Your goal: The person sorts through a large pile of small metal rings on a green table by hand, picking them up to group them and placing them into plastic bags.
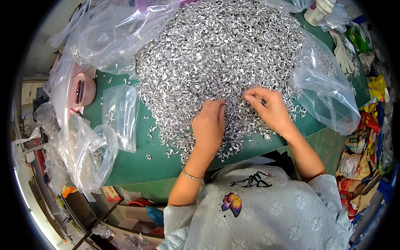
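A broad heap of small, curved silvery metal pieces (216,50) covers much of the green tabletop (133,166). Over its near part, my left hand (209,123) has its fingers pressed together and pointing away from me. What those fingertips hold, if anything, is too small to make out. To its right, my right hand (268,106) pinches with thumb and forefinger, close above the heap. Whether a metal piece sits in that pinch cannot be told. The two hands are a short gap apart, their fingertips turned toward each other.
Clear plastic bags lie at the far left (112,41), near left (87,154) and right (329,96), some holding metal pieces. A pink container (85,89) stands left. A white bottle (320,11) and pale gloves (342,54) are at the far right.
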`<action>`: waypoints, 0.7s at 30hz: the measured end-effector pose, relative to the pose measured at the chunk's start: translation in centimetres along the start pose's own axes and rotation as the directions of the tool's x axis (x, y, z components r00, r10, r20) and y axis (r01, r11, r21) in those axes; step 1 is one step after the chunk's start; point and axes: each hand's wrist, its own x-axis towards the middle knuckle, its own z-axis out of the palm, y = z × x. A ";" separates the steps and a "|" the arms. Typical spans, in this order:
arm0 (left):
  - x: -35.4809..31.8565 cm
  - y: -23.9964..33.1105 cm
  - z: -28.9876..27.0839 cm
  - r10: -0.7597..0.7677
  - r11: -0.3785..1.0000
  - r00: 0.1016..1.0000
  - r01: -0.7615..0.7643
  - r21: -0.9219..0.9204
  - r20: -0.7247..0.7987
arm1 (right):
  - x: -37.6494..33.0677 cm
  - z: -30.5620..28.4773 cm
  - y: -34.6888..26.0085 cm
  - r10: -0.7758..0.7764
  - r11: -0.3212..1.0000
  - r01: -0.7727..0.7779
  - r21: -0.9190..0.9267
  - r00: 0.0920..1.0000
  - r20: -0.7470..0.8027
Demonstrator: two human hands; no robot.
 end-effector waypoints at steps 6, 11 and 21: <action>0.2 -0.2 -0.3 0.074 0.990 0.994 -0.083 0.115 0.079 | -1.2 0.6 -0.3 -0.102 0.820 0.131 -0.557 0.991 0.082; 0.8 0.2 -2.7 -0.391 0.470 0.786 0.618 -0.630 0.479 | -1.2 0.2 0.1 -0.133 0.908 0.119 -0.402 0.991 -0.008; -2.1 -0.3 -3.6 -0.447 -0.229 0.630 0.606 -0.762 0.635 | -0.8 -0.1 0.4 -0.121 0.911 0.173 -0.373 0.980 0.159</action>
